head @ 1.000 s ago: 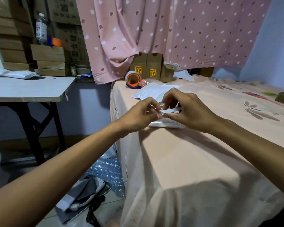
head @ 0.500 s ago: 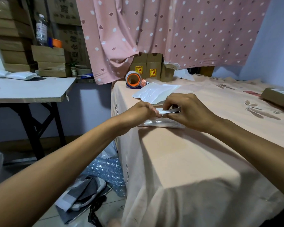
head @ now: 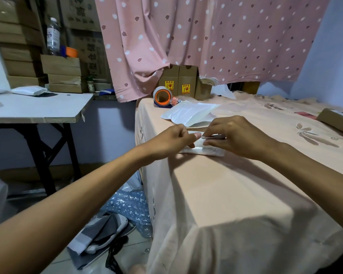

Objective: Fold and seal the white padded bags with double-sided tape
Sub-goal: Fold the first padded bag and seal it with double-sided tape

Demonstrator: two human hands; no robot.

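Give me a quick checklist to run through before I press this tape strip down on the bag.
1. Strip gripped by both hands: ok, left hand and right hand pinch it.
2. Bag lying flat under the strip: ok.
3. Bag clear of the table edge: not ok, it lies near the left edge.
4. Strip lined up with the bag's fold: cannot tell, hands cover it.
5. Next bags within reach: ok, just behind.
6. Tape roll nearby: ok.
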